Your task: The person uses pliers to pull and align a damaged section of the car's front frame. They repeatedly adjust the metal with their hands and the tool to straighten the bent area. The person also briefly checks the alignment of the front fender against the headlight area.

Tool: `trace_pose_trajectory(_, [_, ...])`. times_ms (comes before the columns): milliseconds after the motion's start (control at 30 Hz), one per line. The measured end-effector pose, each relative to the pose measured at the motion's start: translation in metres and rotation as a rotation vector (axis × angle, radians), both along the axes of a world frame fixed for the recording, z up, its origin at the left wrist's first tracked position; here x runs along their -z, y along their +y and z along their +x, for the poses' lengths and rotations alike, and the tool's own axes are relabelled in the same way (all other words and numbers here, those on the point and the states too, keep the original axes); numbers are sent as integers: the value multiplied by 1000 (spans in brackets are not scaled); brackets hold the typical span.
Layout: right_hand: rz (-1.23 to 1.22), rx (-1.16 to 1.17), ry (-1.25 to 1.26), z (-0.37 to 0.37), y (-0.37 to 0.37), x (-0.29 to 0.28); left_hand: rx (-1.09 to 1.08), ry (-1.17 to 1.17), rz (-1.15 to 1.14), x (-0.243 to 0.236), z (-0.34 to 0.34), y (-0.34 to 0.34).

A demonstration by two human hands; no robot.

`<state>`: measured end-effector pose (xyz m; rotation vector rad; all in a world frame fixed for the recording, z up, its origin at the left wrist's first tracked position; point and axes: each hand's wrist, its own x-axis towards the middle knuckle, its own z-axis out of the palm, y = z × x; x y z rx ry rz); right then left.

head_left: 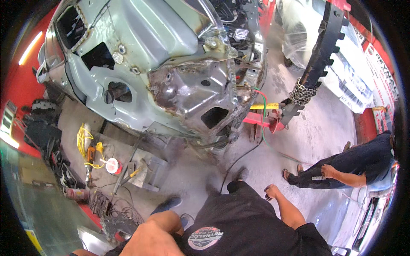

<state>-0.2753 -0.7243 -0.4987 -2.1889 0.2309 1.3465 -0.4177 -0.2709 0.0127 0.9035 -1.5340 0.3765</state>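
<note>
My right hand (270,192) hangs low at my right side. Its fingers are loosely bent and apart, with nothing seen in them. At the lower left a bare bent arm (156,232) fills the picture close up; no left hand of mine shows. Ahead stands a stripped silver-green car body (166,34), its bare panels cut with openings and rusty along the seams. A welded, brownish section (192,89) forms its near corner. Neither hand touches the car body.
A black toothed post (322,47) wrapped with chain (302,93) rises at the right. A co-worker (341,166) stands there. Hoses (245,155) cross the floor. Left lie a yellow cord (81,143), a red-white tub (113,165) and a hammer (136,172). A plastic-covered car (341,68) stands behind.
</note>
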Motion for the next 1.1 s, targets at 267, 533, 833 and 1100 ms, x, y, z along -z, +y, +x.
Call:
trace_pose_trajectory(267, [105, 68, -29, 16, 15, 5, -963, 185, 228, 32, 39, 6])
trace_pose_trajectory(533, [112, 44, -149, 41, -16, 44, -1594, 290, 49, 3, 121, 22])
trace_pose_trajectory(833, [0, -887, -370, 151, -84, 133, -2196, 259, -2, -61, 278, 93])
trace_pose_trajectory(1100, [306, 206, 79, 322, -42, 117, -2459, 518, -75, -70, 373, 138])
